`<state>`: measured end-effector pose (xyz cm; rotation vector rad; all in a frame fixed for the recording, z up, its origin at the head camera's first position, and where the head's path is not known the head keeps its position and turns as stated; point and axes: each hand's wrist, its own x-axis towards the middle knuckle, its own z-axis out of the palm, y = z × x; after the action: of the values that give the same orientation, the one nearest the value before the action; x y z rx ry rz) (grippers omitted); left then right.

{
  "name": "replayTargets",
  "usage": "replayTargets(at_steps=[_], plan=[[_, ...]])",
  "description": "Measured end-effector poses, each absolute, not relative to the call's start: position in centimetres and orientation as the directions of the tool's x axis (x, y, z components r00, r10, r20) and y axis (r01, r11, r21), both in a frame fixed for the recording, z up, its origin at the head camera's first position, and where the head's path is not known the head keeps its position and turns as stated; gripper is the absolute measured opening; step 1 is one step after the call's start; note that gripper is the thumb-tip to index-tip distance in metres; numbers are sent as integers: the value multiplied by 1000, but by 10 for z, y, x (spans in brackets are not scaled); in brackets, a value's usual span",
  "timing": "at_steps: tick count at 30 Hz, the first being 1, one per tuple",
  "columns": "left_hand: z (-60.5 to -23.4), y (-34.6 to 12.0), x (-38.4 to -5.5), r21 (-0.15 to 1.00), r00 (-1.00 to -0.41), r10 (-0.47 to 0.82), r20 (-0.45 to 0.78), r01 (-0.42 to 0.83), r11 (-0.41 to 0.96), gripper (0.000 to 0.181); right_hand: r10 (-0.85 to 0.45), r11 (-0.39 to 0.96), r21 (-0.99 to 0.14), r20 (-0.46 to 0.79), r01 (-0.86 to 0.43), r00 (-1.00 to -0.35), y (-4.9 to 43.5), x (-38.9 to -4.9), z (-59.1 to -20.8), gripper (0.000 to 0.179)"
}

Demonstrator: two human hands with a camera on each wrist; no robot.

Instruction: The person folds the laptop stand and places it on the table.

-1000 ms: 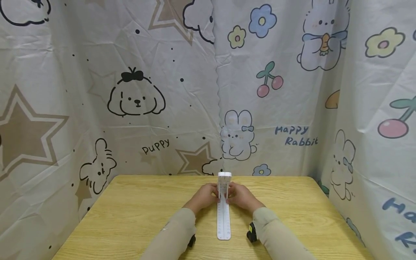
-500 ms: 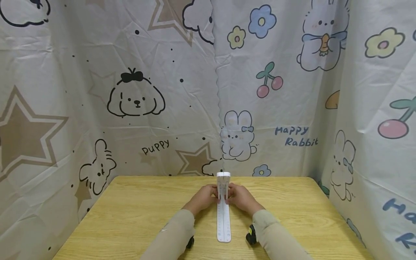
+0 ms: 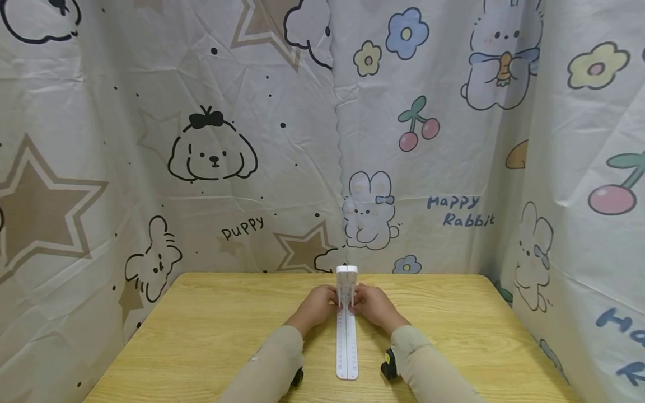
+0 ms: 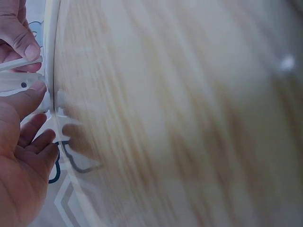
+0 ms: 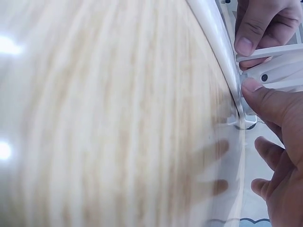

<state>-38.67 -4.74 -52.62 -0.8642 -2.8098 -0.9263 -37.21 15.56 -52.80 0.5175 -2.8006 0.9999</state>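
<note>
A white folding stand (image 3: 346, 350) reaches lengthwise toward me over the table, its long flat bars lying side by side with rows of small marks. At its far end a raised part with thin side arms stands up. My left hand (image 3: 317, 304) pinches one side arm from the left, and my right hand (image 3: 375, 307) pinches the opposite one. In the left wrist view, thumbs press on the white arms (image 4: 19, 82) near a small dark screw. The right wrist view has my right thumb (image 5: 253, 85) against an arm, with the other fingers spread below.
The wooden table (image 3: 227, 324) fills the foreground. A patterned curtain (image 3: 302, 140) hangs behind it and along both sides. Black wrist devices (image 3: 389, 364) sit under the sleeves, close to the tabletop.
The near end of the stand has come slightly toward me and lower in the head view. Both hands keep their grip in nearly the same place.
</note>
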Motion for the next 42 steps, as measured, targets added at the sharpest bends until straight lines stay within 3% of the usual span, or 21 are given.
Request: replayTargets(at_steps=[5, 12, 17, 23, 42], plan=[[-527, -46, -385, 600, -883, 434, 178, 447, 664, 5, -270, 736, -576, 230, -354, -935, 154, -372, -530, 9], [-522, -44, -384, 589, -932, 336, 137, 349, 729, 7, -224, 792, -510, 272, -337, -936, 152, -372, -526, 10], [-520, -43, -383, 627, -960, 259, 108, 268, 732, 26, -149, 839, -479, 253, -257, -956, 153, -375, -524, 18], [-521, -43, -385, 720, -957, 266, 114, 264, 642, 44, -117, 795, -575, 165, -191, -979, 152, -380, -523, 29], [-525, -45, -399, 785, -915, 354, 191, 359, 505, 15, -166, 555, -796, 180, -242, -970, 154, -387, -528, 24]])
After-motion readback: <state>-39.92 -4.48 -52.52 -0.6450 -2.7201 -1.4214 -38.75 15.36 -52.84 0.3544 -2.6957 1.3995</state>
